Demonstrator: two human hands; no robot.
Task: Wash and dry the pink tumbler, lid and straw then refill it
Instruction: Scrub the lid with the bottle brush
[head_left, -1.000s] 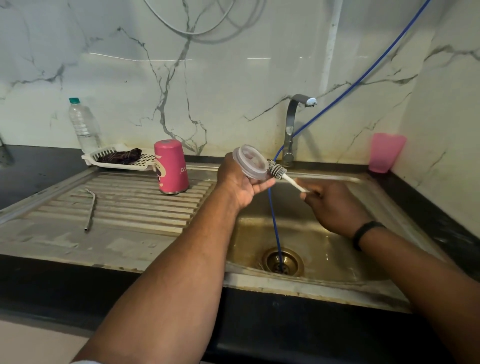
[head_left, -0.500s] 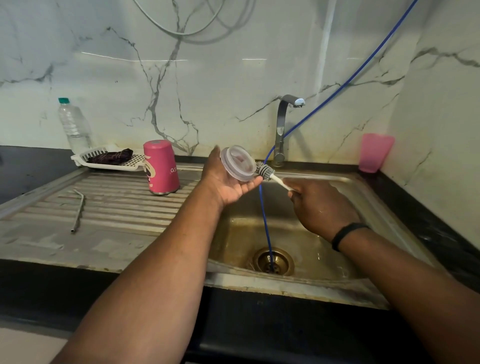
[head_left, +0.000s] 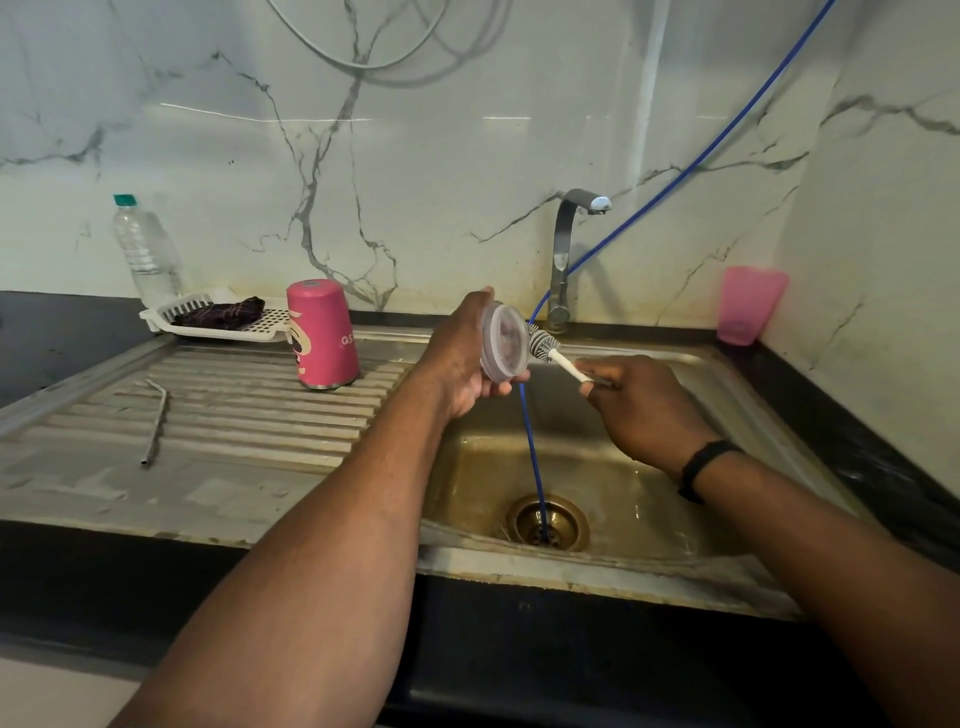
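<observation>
Over the sink (head_left: 649, 558), the left hand (head_left: 460, 358) grips the clear lid (head_left: 501, 342) by its rim, face turned toward the brush (head_left: 541, 345). The right hand (head_left: 641, 402) pinches the brush's white handle, bristles touching the lid. On the drainboard (head_left: 234, 415), the tumbler (head_left: 322, 333) stands upside down, and the straw (head_left: 156, 421) lies well to its left.
</observation>
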